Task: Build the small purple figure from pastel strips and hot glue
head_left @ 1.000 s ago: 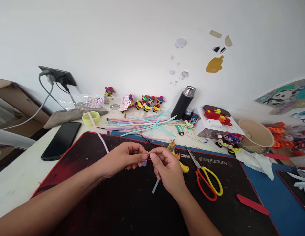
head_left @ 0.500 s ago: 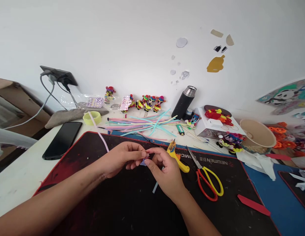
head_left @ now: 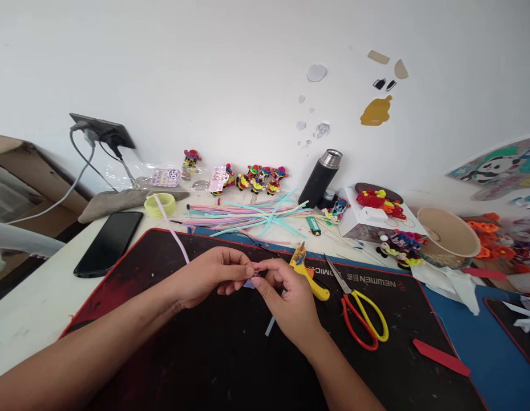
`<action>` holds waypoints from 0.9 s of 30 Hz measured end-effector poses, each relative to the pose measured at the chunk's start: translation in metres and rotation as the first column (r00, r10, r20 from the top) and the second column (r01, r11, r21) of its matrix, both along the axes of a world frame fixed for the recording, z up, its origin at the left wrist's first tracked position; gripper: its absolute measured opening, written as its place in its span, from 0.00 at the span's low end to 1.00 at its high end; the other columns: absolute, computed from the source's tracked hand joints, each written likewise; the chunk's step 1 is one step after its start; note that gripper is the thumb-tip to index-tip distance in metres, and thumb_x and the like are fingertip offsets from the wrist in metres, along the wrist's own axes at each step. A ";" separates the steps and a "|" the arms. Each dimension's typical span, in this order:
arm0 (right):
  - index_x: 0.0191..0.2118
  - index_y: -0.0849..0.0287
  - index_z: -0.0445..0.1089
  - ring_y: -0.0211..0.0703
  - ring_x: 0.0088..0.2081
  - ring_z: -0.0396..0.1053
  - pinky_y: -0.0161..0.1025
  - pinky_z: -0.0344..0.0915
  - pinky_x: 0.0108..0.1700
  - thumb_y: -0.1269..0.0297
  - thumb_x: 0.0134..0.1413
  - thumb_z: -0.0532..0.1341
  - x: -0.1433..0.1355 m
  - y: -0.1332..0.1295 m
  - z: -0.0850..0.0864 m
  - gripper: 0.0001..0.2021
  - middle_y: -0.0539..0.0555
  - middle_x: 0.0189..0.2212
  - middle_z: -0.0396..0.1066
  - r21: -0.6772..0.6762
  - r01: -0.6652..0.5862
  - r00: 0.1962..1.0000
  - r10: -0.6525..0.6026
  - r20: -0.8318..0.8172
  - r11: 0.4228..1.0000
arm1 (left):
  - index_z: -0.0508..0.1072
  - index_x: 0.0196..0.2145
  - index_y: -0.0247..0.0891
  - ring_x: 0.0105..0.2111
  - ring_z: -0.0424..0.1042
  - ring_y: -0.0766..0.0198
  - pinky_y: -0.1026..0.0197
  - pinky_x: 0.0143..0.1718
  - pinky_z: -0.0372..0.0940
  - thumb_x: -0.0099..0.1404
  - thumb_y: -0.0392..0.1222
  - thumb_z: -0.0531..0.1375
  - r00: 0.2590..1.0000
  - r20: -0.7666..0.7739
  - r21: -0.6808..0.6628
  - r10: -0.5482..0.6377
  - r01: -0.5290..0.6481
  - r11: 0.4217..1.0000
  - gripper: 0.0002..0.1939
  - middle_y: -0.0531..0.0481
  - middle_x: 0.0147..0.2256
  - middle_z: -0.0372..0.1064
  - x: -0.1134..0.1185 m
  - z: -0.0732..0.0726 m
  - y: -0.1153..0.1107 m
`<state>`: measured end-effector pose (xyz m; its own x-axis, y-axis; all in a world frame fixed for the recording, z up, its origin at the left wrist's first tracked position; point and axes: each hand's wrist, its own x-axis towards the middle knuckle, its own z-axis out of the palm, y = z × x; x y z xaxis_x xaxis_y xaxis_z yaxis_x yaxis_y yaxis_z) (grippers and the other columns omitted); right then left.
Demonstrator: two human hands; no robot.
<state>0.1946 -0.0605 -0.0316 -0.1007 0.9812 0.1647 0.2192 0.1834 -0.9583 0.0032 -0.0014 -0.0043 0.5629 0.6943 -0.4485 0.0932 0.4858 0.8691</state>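
Above the black mat [head_left: 230, 365], my left hand [head_left: 224, 274] pinches a small purple piece [head_left: 249, 283], mostly hidden by fingers. My right hand [head_left: 286, 291] meets it from the right, thumb and forefinger closed on the same piece. A pale strip [head_left: 270, 326] sticks out below my right hand. Just beyond that hand lies a yellow glue gun [head_left: 310, 274]. Scissors [head_left: 354, 308] with red and yellow handles rest open to its right.
Pastel pipe cleaners [head_left: 247, 214] lie behind the mat, with small colourful figures [head_left: 258, 178] along the wall. A black flask [head_left: 320, 180] stands behind. A phone [head_left: 108, 242] is at left, a red strip [head_left: 441, 357] at right.
My fingertips have shifted very slightly around the small purple piece. Both hands stay in nearly the same place.
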 end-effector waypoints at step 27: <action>0.41 0.56 0.77 0.36 0.21 0.58 0.34 0.55 0.24 0.61 0.64 0.65 0.001 0.000 0.001 0.06 0.44 0.19 0.63 0.002 0.044 0.999 -0.044 -0.030 0.999 | 0.76 0.28 0.33 0.20 0.57 0.72 0.66 0.20 0.41 0.52 0.56 0.77 0.995 0.094 -0.110 0.028 -0.018 0.994 0.23 0.55 0.22 0.66 0.003 -0.002 -0.002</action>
<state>0.1957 -0.0600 -0.0304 -0.0526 0.9841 0.1696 0.1982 0.1767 -0.9641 0.0060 -0.0038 -0.0064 0.5913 0.6576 -0.4668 -0.0003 0.5790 0.8153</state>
